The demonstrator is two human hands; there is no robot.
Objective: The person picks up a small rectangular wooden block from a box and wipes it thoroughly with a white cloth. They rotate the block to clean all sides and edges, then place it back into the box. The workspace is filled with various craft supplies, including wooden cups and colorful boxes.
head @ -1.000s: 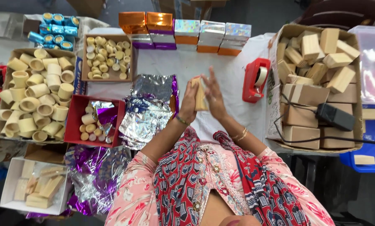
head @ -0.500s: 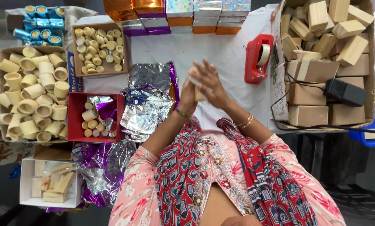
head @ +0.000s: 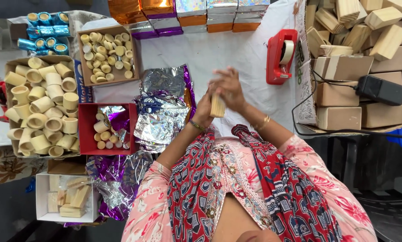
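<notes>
White table [head: 237, 54] carrying, right, a carton of wooden blocks [head: 340, 67], centre, loose foil sheets [head: 160, 116], and above them one small wooden block [head: 217, 106], lowered since a second ago, pressed between left hand [head: 204, 110] and right hand [head: 228, 89], fingers loosely spread.

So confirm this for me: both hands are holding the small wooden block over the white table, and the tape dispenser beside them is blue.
Not quite. The tape dispenser is red, not blue, as the head view shows. The rest stands: the left hand and right hand hold the small wooden block between them over the white table.
</notes>
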